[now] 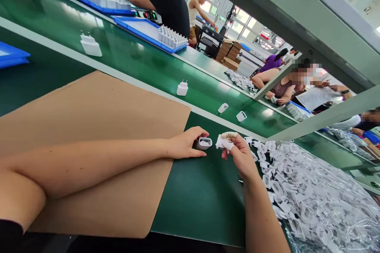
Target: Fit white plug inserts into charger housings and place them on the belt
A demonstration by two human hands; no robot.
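My left hand (190, 142) is closed around a white charger housing (204, 143), gripping it by the sides just over the green table. The housing lies with its open end facing right, and dark parts show inside. Close by on the right, my right hand (237, 150) pinches a small white plastic plug cover (220, 142) between thumb and forefinger, both wearing white finger cots. A short gap separates the two pieces. Beside my right wrist lies a heap of loose white plastic covers (279, 185), partly on clear plastic bags.
Brown cardboard (118, 118) lies under my left arm. Along the green conveyor (142, 75) are a plug charger (182, 87) and open housings (241, 116). Blue trays (175, 49) of chargers stand beyond it. A slanted metal frame (314, 114) rises at right; co-workers sit across.
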